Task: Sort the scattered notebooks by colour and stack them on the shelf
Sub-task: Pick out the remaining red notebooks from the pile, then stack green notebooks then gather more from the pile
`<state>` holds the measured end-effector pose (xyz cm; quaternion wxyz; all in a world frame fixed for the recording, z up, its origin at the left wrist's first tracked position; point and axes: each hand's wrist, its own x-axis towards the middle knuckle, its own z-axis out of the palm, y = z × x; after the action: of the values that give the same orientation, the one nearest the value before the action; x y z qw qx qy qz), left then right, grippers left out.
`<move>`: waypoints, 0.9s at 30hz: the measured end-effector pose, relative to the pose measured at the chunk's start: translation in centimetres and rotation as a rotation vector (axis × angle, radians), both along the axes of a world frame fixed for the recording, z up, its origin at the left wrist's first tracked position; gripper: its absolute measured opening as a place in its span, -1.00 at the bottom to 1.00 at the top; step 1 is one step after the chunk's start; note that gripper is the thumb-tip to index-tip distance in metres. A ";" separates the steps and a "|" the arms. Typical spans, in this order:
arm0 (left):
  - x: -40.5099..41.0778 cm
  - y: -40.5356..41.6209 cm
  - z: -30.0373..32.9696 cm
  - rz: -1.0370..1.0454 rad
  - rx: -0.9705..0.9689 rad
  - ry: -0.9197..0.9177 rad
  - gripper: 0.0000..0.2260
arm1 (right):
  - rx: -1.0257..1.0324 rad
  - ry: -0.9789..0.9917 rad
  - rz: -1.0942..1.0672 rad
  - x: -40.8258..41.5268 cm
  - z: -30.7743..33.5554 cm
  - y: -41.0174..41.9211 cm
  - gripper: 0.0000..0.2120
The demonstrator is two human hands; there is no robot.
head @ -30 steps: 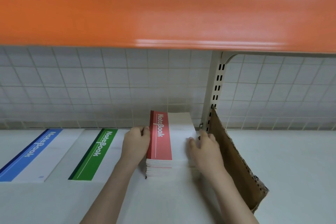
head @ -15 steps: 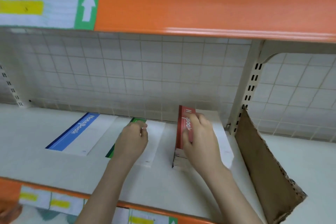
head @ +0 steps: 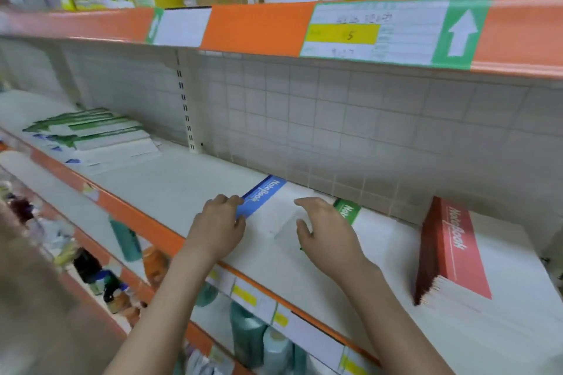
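A blue notebook (head: 268,201) lies flat on the white shelf (head: 170,179) at the middle. My left hand (head: 221,227) rests at its left edge, fingers curled against the blue spine. My right hand (head: 324,231) lies over the notebook's right side with fingers spread, half covering a green notebook (head: 347,211) beside it. A tall stack of red notebooks (head: 451,253) stands to the right, apart from both hands. A scattered pile of green and blue notebooks (head: 91,137) lies at the far left of the shelf.
An orange shelf edge with price labels (head: 374,30) runs overhead, with tape rolls and packets above it. Bottles (head: 125,240) fill the shelves below. A slotted upright (head: 185,106) divides the tiled back wall.
Both hands left the red stack and moved left onto the blue and green notebooks. The view swung left, bringing the scattered pile into sight.
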<state>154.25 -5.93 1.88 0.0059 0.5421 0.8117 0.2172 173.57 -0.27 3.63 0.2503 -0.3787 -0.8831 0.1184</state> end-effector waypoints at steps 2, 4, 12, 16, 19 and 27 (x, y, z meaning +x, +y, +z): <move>-2.5 -1.7 0.1 0.049 -0.008 0.002 -0.63 | -0.021 -0.029 0.055 -2.9 -0.2 -0.3 -0.59; -5.0 -3.4 0.2 0.099 -0.011 0.009 -0.63 | -0.055 -0.056 0.101 -6.0 -0.3 -0.9 -0.59; -14.2 -8.5 0.7 0.210 -0.038 0.034 -0.63 | -0.073 -0.092 0.287 -17.9 0.1 -3.8 -0.58; -18.8 -11.6 0.2 0.253 -0.066 0.060 -0.63 | -0.087 -0.117 0.336 -23.2 -0.4 -5.5 -0.58; -21.8 -13.9 -0.5 0.266 -0.097 0.096 -0.64 | -0.111 -0.133 0.361 -27.0 -0.9 -6.9 -0.59; -27.7 -18.1 -1.9 0.329 -0.099 0.057 -0.63 | -0.097 -0.145 0.460 -34.6 -2.3 -10.4 -0.61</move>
<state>126.54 -24.03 -0.07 -0.0262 0.4068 0.8991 0.1593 138.98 -10.64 1.32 0.1340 -0.1870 -0.9550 0.1870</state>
